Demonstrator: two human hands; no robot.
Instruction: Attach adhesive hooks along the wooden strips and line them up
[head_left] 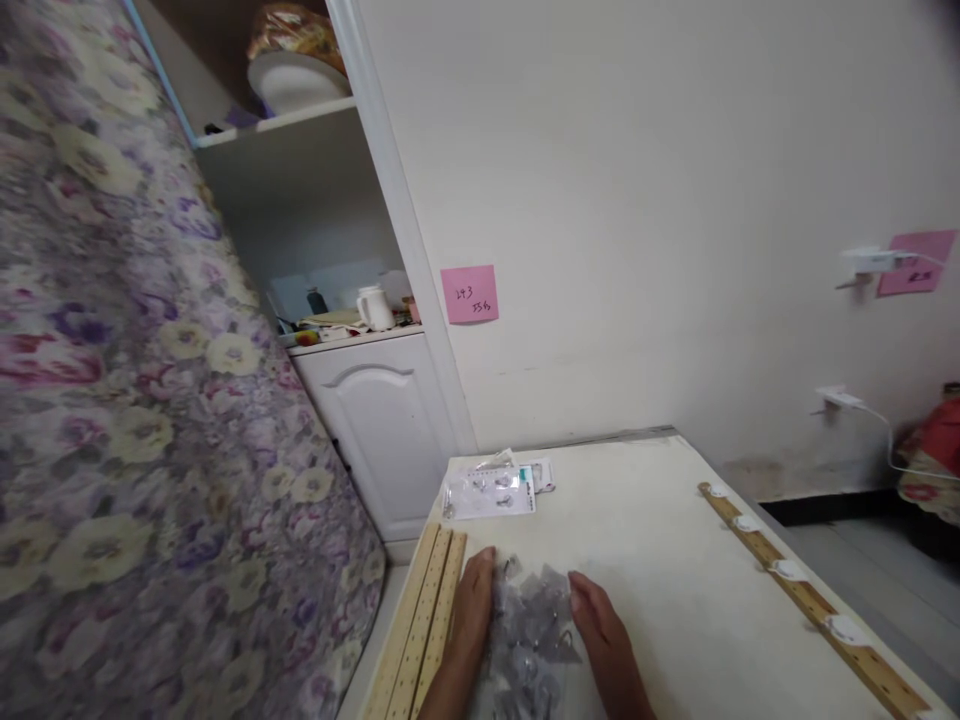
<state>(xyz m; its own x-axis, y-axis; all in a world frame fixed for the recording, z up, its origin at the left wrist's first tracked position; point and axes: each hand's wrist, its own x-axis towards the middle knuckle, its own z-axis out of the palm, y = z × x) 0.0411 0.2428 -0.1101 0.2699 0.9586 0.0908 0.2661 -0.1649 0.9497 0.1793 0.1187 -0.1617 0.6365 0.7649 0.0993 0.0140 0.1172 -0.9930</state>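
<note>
A heap of clear plastic hooks with metal parts [529, 630] lies on the white tabletop, low in the head view. Along its left side rests my left hand [471, 610], fingers stretched forward and thumb side up, next to the wooden strips. My right hand [600, 625] stands at the heap's right side, its fingers extended and its palm turned inward. Both hands flank the heap without closing round any single hook. The undersides of my fingers are hidden, so I cannot tell how firmly they touch it.
Several wooden strips with holes [424, 620] lie along the table's left edge. Clear hook packaging [491, 493] sits at the back left. Another wooden strip [814, 605], bearing white round pieces, runs along the right edge. A floral curtain [187, 400] hangs left; a wall [600, 250] stands behind.
</note>
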